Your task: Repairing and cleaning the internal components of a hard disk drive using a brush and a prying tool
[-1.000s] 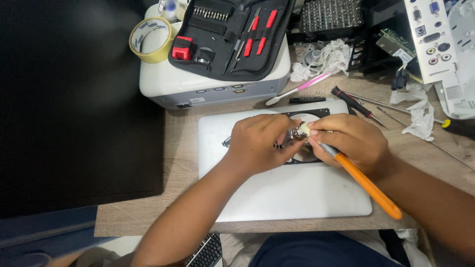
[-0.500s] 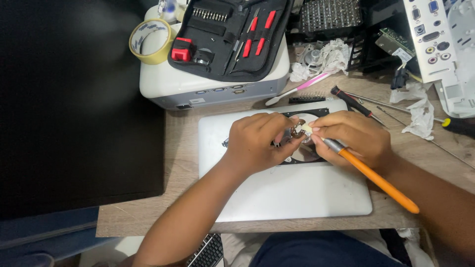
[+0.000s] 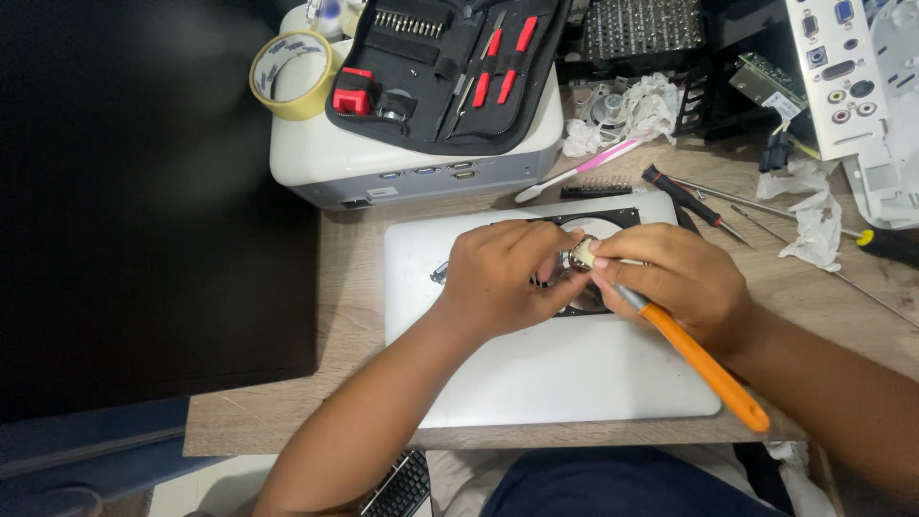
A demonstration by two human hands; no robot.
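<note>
An opened hard disk drive (image 3: pixel 601 218) with a black frame and shiny platter lies on a closed silver laptop (image 3: pixel 536 373). My left hand (image 3: pixel 498 278) rests on the drive and pinches a small round pale part (image 3: pixel 581 253) together with my right fingers. My right hand (image 3: pixel 675 282) grips an orange-handled tool (image 3: pixel 704 366) like a pen, its tip down at the drive beside that part. The hands hide most of the drive.
Behind the laptop a white box (image 3: pixel 421 163) carries an open black tool case (image 3: pixel 445 67) and a yellow tape roll (image 3: pixel 290 74). A pink-handled toothbrush (image 3: pixel 579 170), screwdrivers (image 3: pixel 694 201), crumpled tissues (image 3: pixel 814 215) and computer parts (image 3: pixel 833 67) lie at the right. A keyboard (image 3: pixel 397 488) sits near my lap.
The orange tool's handle has swung slightly, and both hands shifted a little over the drive. Their grip stays the same.
</note>
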